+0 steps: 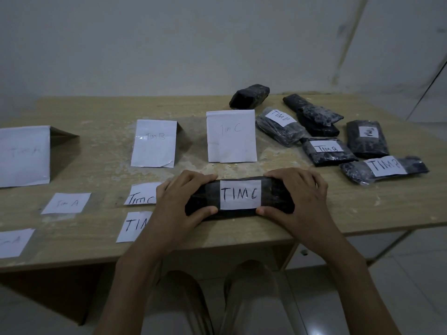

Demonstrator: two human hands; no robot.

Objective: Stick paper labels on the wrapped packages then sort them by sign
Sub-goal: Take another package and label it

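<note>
left hand [180, 201] and right hand [298, 198] both clasping black package [210, 197] by ends, TIM C label [240, 194] on top, wooden table [338, 213] edge

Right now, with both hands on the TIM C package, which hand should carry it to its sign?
Probably the right hand. The TIM C sign stands just behind the package, slightly to its left, so either reaches. The left hand sits beside the loose labels, handy for the next one.

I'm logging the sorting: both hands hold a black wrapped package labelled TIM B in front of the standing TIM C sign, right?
Not quite. In the head view, the black wrapped package held by the left hand and right hand reads TIM C, not TIM B. It does lie before the standing white TIM C paper sign.
</note>
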